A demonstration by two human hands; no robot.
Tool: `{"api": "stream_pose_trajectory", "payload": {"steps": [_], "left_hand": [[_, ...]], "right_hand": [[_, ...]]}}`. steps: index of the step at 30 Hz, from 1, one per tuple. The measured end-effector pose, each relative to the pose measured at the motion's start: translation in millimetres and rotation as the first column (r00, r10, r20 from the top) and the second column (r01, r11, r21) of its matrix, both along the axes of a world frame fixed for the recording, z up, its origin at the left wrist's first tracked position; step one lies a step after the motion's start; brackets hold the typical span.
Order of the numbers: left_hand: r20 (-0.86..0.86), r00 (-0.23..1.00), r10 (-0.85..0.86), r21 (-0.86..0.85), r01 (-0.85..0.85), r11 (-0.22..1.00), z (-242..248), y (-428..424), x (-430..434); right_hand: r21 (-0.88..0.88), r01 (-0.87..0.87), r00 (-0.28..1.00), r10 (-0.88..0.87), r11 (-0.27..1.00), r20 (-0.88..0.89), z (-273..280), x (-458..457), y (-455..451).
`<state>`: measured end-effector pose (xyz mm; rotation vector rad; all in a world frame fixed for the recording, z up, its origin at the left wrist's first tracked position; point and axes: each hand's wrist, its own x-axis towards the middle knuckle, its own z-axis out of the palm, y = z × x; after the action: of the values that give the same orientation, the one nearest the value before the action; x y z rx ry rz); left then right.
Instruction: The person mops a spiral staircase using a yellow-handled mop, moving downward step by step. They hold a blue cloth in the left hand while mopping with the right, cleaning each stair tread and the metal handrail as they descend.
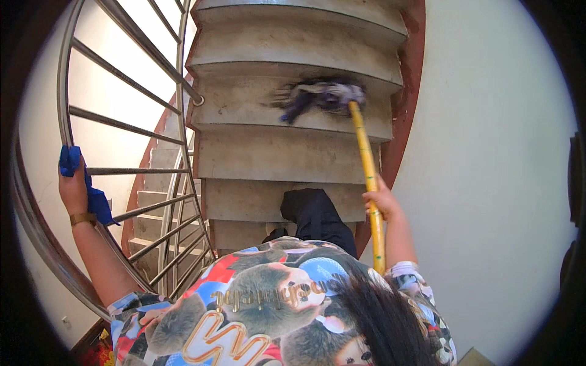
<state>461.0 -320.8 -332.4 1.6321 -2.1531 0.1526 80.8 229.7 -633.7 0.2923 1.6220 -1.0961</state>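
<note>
My right hand [383,197] is closed round the yellow handle [365,151] of a mop. The dark and grey strands of the mop head [325,96], blurred, lie on a stair tread [238,103] a few steps up from my legs. At the far left, my left hand [74,183] grips the steel handrail [66,91] with a blue cloth [97,199] between palm and rail. Part of the cloth hangs down beside the wrist. The lower end of the handle is hidden near my right sleeve.
Curved concrete steps [284,153] rise ahead, with a red-brown border [407,100] along a pale wall [480,137] on the right. Steel railing bars [123,123] line the left. Beyond them, a lower flight [158,199] shows.
</note>
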Motion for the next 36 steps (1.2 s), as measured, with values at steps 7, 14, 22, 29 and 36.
{"api": "stream_pose_trajectory", "payload": {"steps": [7, 14, 22, 29, 36], "left_hand": [[-0.047, 0.997, -0.067, 0.142, 0.073, 0.987, -31.2, 13.4, 5.0], [0.088, 0.993, -0.081, 0.137, 0.068, 0.988, -43.4, 1.5, -29.1], [-0.003, 0.982, -0.189, 0.078, 0.189, 0.979, -60.0, 16.6, -85.2], [-0.014, 0.988, -0.152, 0.082, 0.153, 0.985, -59.1, 35.9, -103.1], [-0.059, 0.988, -0.141, 0.09, 0.146, 0.985, -46.9, 30.7, -91.1]], "right_hand": [[0.148, 0.272, 0.954, -0.286, 0.951, 0.09, -2.8, -4.7, 106.1], [0.116, 0.695, 0.472, -0.573, 0.709, 0.67, -20.0, 19.6, 81.8], [-0.06, 0.54, 0.624, -0.352, 0.839, 0.698, 9.0, 48.0, -12.9], [-0.333, 0.154, 0.752, 0.108, 0.93, 0.65, 0.0, 91.8, -104.8], [-0.359, -0.358, 0.841, 0.465, 0.862, 0.278, -36.6, 152.0, -175.9]]}}
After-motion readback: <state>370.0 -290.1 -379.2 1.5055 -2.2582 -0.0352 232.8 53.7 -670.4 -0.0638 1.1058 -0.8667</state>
